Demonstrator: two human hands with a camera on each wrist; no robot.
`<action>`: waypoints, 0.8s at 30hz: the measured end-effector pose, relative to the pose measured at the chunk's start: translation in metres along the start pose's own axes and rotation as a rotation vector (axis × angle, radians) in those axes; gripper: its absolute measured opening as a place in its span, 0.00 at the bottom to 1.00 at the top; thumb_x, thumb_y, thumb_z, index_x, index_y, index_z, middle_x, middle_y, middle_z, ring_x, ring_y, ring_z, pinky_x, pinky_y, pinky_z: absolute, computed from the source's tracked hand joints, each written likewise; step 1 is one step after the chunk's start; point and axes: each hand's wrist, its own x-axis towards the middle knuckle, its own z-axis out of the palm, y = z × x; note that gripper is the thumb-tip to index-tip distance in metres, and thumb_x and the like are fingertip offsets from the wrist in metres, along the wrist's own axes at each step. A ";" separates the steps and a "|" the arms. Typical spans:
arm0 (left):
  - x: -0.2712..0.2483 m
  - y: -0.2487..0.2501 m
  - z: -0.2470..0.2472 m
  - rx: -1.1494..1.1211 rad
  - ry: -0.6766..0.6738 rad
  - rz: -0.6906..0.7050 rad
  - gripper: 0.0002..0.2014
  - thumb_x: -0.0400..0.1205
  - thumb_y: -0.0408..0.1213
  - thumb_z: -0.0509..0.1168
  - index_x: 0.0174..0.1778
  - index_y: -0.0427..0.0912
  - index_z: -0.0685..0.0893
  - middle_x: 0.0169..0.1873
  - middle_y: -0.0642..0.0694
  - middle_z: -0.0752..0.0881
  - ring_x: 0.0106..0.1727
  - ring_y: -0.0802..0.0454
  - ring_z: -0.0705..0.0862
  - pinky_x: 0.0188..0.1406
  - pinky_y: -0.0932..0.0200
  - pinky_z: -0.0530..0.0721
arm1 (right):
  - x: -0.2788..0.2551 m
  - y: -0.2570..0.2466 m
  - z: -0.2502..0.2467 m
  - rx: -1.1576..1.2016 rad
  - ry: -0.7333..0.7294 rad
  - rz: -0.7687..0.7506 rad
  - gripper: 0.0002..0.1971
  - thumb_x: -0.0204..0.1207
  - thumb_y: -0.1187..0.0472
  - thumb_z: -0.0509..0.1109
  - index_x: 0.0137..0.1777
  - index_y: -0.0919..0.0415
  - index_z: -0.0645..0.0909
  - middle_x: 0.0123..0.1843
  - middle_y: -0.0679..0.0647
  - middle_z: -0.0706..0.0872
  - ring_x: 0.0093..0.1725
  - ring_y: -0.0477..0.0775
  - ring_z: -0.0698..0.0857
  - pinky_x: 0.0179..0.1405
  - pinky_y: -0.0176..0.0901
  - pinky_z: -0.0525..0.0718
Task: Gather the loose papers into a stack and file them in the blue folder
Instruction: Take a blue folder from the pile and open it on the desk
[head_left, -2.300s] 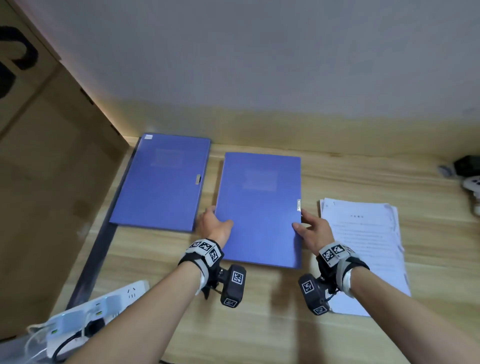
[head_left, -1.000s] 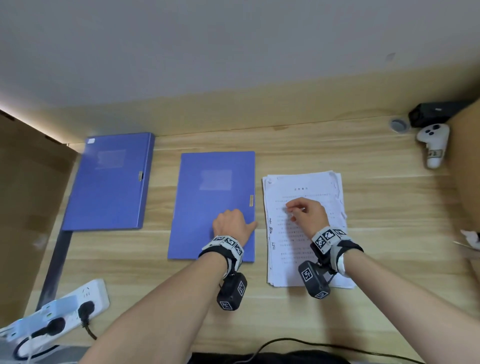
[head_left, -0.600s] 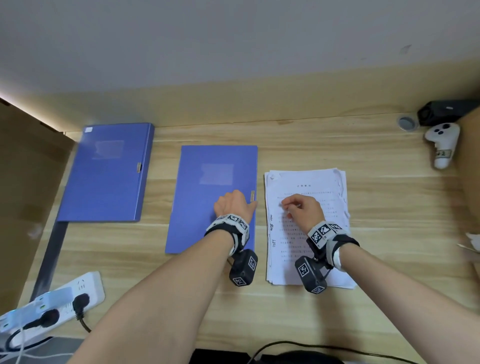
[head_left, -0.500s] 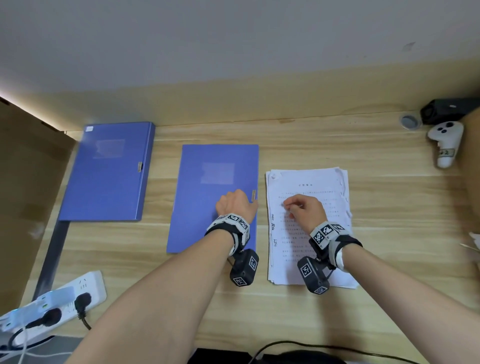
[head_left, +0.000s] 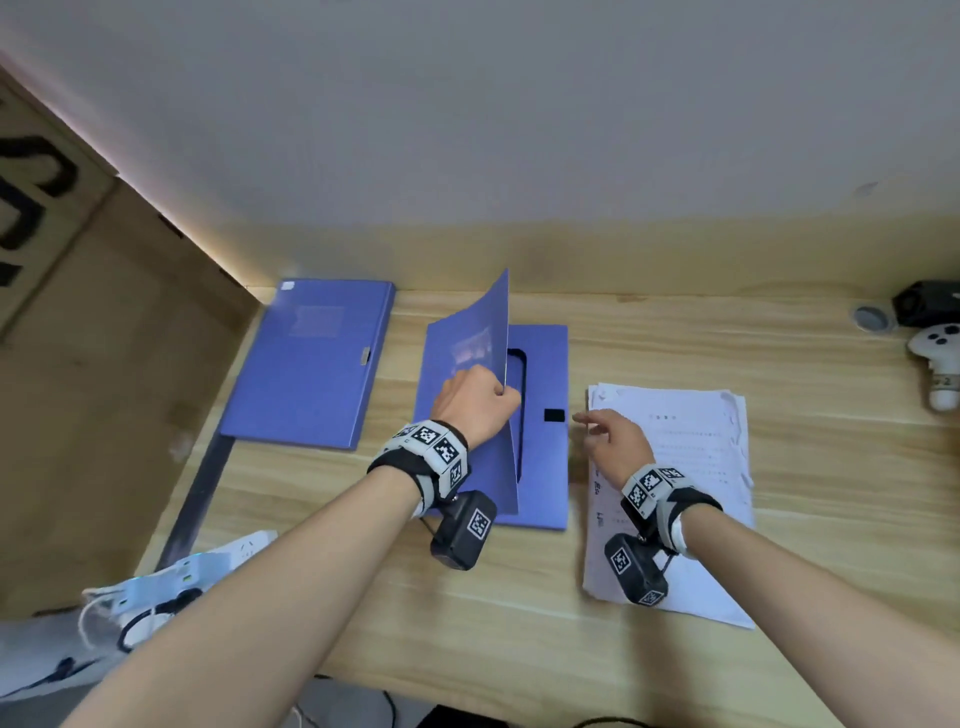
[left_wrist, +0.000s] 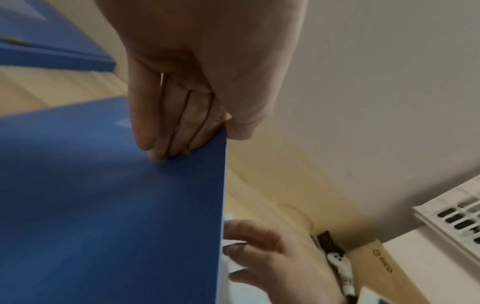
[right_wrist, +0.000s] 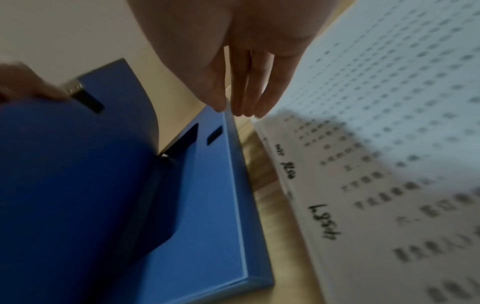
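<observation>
The blue folder (head_left: 545, 467) lies mid-table with its cover (head_left: 467, 332) lifted up and bowed to the left. My left hand (head_left: 501, 395) pinches the cover's free edge, fingers on the outside (left_wrist: 176, 133) and thumb behind. The folder's inner tray (right_wrist: 215, 205) shows a black slot and a dark recess. A stack of printed papers (head_left: 691, 457) rests just right of the folder, its sheets slightly uneven. My right hand (head_left: 584, 418) holds nothing; its straight fingertips (right_wrist: 241, 107) point at the tray's right rim, beside the papers (right_wrist: 389, 164).
A second blue folder (head_left: 311, 364) lies shut at the far left. A white power strip (head_left: 182, 571) with cables sits at the front left beside a cardboard wall (head_left: 104, 364). A white controller (head_left: 940, 364) and a black box (head_left: 930, 306) are at the far right.
My left hand has lifted the folder's cover, which lay flat half a second ago. My right hand has left the top sheet and moved left to the folder's right rim.
</observation>
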 end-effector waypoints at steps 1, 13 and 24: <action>-0.003 -0.004 -0.013 0.016 0.013 0.014 0.21 0.75 0.38 0.60 0.19 0.43 0.58 0.19 0.46 0.60 0.27 0.44 0.60 0.29 0.55 0.62 | -0.001 -0.008 0.006 -0.062 -0.047 -0.046 0.20 0.77 0.71 0.64 0.67 0.59 0.84 0.69 0.55 0.83 0.69 0.56 0.81 0.71 0.45 0.76; -0.017 -0.091 -0.129 0.265 0.099 -0.112 0.15 0.79 0.24 0.61 0.62 0.33 0.72 0.68 0.31 0.75 0.61 0.30 0.78 0.51 0.44 0.77 | -0.013 -0.050 0.064 -0.664 -0.322 -0.119 0.29 0.81 0.56 0.63 0.82 0.59 0.66 0.88 0.55 0.55 0.86 0.57 0.57 0.83 0.48 0.59; 0.001 -0.194 -0.094 0.895 -0.092 -0.113 0.44 0.81 0.37 0.65 0.88 0.45 0.44 0.85 0.32 0.32 0.87 0.36 0.33 0.85 0.38 0.42 | -0.016 -0.061 0.079 -0.679 -0.252 -0.029 0.33 0.82 0.55 0.62 0.85 0.61 0.57 0.88 0.52 0.52 0.86 0.55 0.56 0.82 0.47 0.61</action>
